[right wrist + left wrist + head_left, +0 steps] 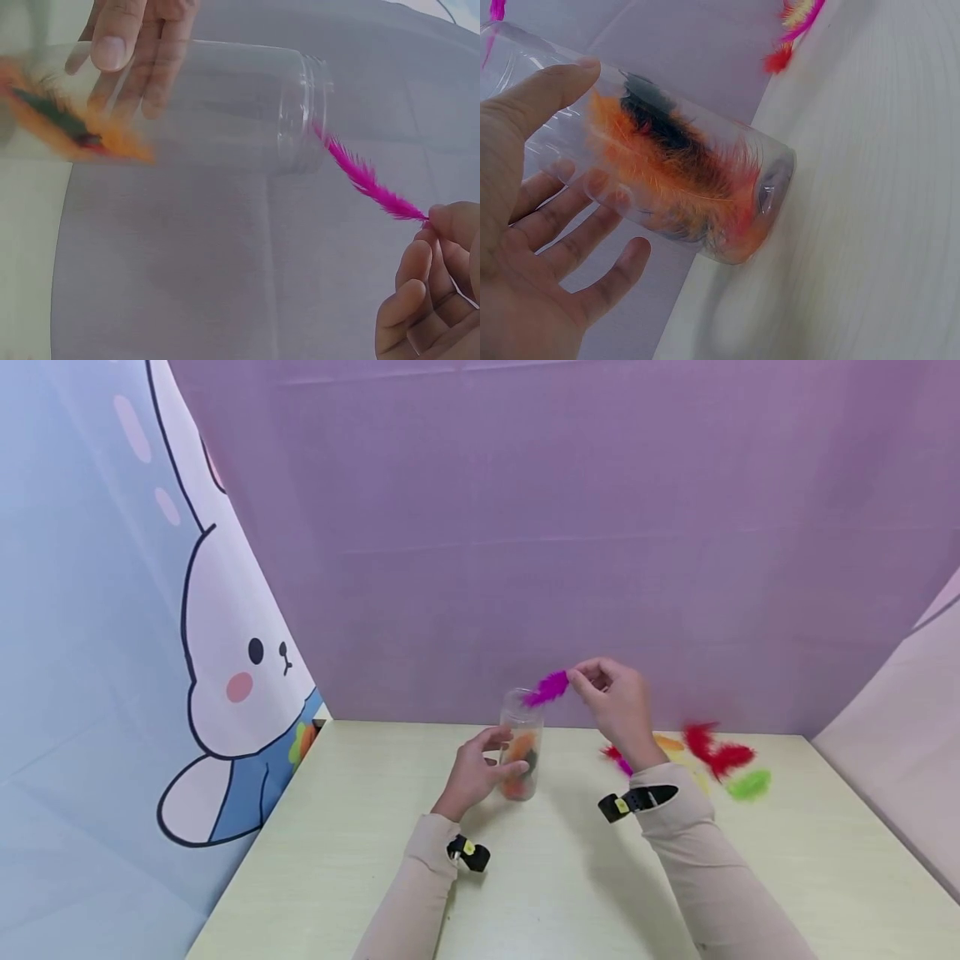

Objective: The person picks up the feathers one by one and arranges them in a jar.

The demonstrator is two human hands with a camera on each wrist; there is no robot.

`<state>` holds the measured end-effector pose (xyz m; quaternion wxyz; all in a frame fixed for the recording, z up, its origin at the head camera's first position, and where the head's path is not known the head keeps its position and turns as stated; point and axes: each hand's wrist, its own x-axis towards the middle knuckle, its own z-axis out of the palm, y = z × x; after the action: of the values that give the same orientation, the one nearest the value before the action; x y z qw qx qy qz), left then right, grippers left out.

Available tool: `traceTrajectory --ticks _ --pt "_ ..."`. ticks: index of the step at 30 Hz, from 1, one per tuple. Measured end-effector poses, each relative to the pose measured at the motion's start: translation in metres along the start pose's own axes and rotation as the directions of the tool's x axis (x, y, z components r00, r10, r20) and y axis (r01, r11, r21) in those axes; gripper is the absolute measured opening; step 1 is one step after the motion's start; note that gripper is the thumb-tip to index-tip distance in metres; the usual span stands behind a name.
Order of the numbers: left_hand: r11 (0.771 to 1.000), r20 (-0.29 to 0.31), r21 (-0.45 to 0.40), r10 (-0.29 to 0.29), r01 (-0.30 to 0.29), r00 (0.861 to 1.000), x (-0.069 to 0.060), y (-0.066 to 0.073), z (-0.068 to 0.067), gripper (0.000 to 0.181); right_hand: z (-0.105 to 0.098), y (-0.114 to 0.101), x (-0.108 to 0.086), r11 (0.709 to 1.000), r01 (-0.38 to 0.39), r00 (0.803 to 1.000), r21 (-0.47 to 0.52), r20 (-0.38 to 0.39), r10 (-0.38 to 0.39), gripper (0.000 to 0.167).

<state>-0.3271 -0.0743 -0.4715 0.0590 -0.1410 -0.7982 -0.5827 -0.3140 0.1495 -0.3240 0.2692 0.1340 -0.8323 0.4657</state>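
A clear jar point(531, 724) stands upright on the table with its mouth uppermost. Inside its lower part lie an orange feather point(630, 154), a dark green feather point(654, 112) and some red plumage point(742, 214). My left hand point(480, 770) holds the jar's side, thumb on one face and fingers round the other. Between thumb and fingertip, my right hand point(621, 700) pinches a magenta feather point(367, 178) by its quill end. The feather's free tip is at the jar's rim point(319, 105); whether it touches the rim I cannot tell.
Right of the jar, loose feathers lie on the table point(375, 835): a red pair point(705, 747), a green one point(750, 785), an orange one point(667, 743) and others partly behind my right wrist. A purple cloth point(525, 543) hangs along the table's back edge.
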Motion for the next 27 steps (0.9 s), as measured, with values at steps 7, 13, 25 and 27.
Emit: traceTrajectory --ticks 7,13,25,27 --pt "1.000 0.003 0.014 -0.007 0.007 1.000 -0.001 0.001 0.000 0.063 0.010 -0.001 0.000 1.000 -0.004 1.000 -0.024 0.028 0.005 0.017" --pt "1.000 0.004 0.010 -0.005 0.005 1.000 0.000 0.001 0.001 0.064 0.016 0.001 -0.003 0.998 -0.056 0.994 -0.030 0.088 0.059 0.016" --pt "1.000 0.008 0.007 -0.013 0.013 1.000 0.001 0.000 0.002 0.064 0.024 0.004 -0.006 0.998 -0.053 0.990 -0.032 0.127 0.057 0.016" --pt "1.000 0.009 0.005 -0.015 0.015 1.000 0.001 0.000 0.002 0.064 0.025 0.005 -0.006 0.998 -0.058 0.989 -0.033 0.138 0.062 0.016"
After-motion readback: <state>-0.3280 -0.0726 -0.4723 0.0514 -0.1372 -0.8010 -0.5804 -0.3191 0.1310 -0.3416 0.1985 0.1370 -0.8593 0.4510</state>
